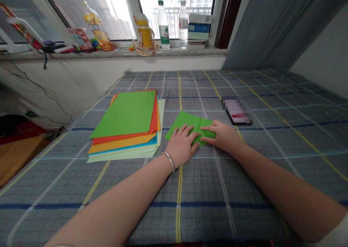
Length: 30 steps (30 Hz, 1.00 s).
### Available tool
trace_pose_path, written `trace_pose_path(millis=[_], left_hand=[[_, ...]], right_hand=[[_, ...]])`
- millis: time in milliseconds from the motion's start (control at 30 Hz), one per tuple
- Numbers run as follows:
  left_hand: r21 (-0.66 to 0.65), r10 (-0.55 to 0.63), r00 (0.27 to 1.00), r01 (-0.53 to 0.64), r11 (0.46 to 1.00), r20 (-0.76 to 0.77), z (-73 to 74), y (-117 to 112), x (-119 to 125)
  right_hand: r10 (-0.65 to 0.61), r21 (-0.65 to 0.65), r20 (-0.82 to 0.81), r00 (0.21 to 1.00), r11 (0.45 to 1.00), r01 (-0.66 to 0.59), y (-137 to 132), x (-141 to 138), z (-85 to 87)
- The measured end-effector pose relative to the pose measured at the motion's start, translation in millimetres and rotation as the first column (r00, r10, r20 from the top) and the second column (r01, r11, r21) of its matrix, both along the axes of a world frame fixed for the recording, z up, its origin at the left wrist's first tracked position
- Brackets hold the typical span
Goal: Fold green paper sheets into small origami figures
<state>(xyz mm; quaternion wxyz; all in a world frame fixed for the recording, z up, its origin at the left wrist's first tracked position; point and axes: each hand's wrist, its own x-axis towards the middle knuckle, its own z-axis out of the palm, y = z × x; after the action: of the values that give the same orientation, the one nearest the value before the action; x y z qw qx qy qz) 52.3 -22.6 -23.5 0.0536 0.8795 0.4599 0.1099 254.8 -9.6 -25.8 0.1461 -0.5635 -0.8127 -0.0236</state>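
Head camera: green paper (185,119), creased across the middle, lying on the plaid cloth (198,189), just to the right of the stack of coloured sheets (126,116) and near the phone (239,114), but apart from both. Left hand (182,142), with a bracelet (170,161) at the wrist, palm down over the near left part of the paper, fingers spread slightly and laid flat, not closed on anything. Right hand (227,136) over the right-hand end, index finger stretched along the surface, thumb side lower down, with a visible gap between; no pinch to be seen, and impossible to tell what lies beneath the palm.

By judgement, very light, thin and a little stiff, quick to take a crease and hard to smooth out afterwards. Probably inclined to slide or turn on the cloth unless pinned, with that soft backing likely to blunt any sharp pressing. Not brittle, yet easy to dent or tear at a corner. Best held down with flat fingers well inside the edges, or lifted by an outer edge between thumb and index finger, clear of the crease.
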Motion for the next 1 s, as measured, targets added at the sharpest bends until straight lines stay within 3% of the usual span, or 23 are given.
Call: trace_pose_path(millis=[833,1000], left_hand=[[-0.008,-0.007,1.000,0.007,1.000,-0.002,1.7,3.6,-2.8],[-0.025,-0.022,1.000,0.022,0.999,-0.014,3.1,4.2,-4.7]], right_hand=[[-0.015,-0.029,0.117,0.993,0.999,0.019,-1.6,3.5,8.2],[-0.082,-0.052,0.145,0.986,0.994,0.091,-0.3,7.5,14.1]])
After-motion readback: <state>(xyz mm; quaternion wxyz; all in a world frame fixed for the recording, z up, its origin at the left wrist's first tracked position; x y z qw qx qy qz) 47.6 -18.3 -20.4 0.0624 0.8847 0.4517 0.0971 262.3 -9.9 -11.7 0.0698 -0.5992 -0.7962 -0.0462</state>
